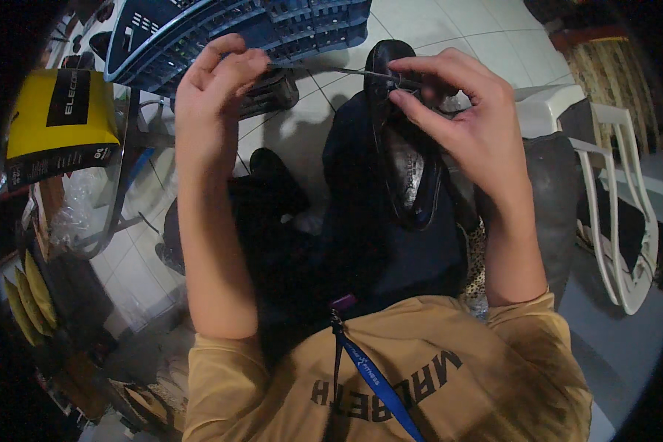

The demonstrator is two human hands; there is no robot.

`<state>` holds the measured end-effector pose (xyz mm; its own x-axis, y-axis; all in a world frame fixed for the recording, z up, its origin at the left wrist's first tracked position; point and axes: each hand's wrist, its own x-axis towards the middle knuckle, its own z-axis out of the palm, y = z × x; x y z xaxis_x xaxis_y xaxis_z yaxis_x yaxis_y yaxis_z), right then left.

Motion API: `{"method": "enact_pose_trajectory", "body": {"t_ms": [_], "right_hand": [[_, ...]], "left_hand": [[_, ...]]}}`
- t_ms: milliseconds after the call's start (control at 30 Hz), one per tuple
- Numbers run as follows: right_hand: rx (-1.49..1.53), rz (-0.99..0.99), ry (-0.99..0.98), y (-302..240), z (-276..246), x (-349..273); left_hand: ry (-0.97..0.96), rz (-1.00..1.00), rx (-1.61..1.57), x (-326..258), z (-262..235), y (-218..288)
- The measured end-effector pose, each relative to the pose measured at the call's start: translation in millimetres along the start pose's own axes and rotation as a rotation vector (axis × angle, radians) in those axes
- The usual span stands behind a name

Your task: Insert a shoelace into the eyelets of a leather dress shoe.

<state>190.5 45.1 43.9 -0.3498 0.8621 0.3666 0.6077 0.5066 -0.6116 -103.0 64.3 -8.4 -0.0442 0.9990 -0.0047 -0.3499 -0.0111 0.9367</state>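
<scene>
A black leather shoe (379, 118) rests on my dark-trousered leg, toe pointing away and opening toward me. Its pale insole shows. From the upper, a thin dark shoelace (339, 71) stretches taut to the left. My left hand (225, 77) pinches the far end of the lace, raised in the air left of the shoe. At the shoe's upper, my right hand (460, 99) grips with thumb and index finger on either side of the lace. Its other fingers curl behind, partly hidden.
A blue plastic crate (272, 33) stands beyond my hands, with a dark object (272, 96) beneath it. To the left sits a yellow and black package (62, 121) by a metal frame. A white plastic chair (626, 214) is at the right. Light tiles (449, 26) cover the floor.
</scene>
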Motion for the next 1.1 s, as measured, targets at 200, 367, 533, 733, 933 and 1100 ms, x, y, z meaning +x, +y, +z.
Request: {"method": "enact_pose_trajectory", "body": {"t_ms": [200, 367, 533, 733, 933, 1100], "right_hand": [[-0.011, 0.017, 0.006, -2.6, 0.4, 1.3], [-0.016, 0.011, 0.012, -0.3, -0.2, 0.6], [-0.006, -0.003, 0.026, 1.2, 0.8, -0.2], [0.070, 0.058, 0.017, 0.8, 0.6, -3.3], [0.134, 0.044, -0.017, 7.4, -8.4, -7.4], [0.232, 0.068, -0.051, 7.4, -14.4, -6.5]], "left_hand": [[0.139, -0.004, -0.110, 2.5, -31.0, 16.6], [0.205, 0.017, -0.208, 6.3, -62.9, 26.8], [0.182, 0.034, -0.328, 14.4, -97.2, 26.0], [0.356, 0.073, -0.206, 16.3, -85.4, 18.4], [0.102, 0.410, 0.784, 5.6, -11.9, -21.6], [-0.224, 0.678, 0.727, -7.4, 54.9, -35.6]]}}
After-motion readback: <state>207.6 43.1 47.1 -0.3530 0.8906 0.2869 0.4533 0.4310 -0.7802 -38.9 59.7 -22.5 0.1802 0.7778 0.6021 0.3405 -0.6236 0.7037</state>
